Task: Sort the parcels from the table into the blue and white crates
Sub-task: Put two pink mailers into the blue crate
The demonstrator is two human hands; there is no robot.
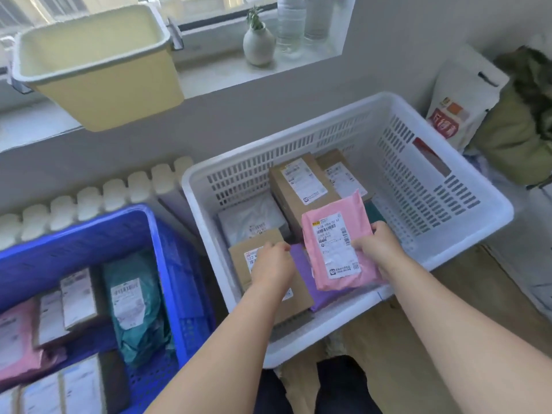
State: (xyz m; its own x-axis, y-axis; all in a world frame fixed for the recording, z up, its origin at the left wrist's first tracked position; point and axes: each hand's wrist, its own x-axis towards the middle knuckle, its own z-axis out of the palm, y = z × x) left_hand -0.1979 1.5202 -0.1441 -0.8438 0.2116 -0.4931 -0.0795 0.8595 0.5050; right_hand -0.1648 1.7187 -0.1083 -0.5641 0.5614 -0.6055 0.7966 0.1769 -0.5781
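- 1 pink parcel (336, 249): inside white crate (493, 210), near-right part, tilted up over 1 purple mailer (300, 265).
- R hand (378, 249) at its 3 o'clock pinches the edge, thumb on the label.
- L hand (273, 264) at its 9 o'clock, fingers curled over a brown box (242, 264); gripping or not, can't tell.
- Same crate: 3 brown boxes in all, 1 white bag (251, 219).
- At crate's 9 o'clock, blue crate (167, 264): 1 teal bag (134, 306), 1 pink mailer (15, 333), more pkgs, too blurred to count.
- Sill, 11-12 o'clock: 1 yellow tub (95, 64), 1 vase (258, 44), 2 bottles (291, 22).
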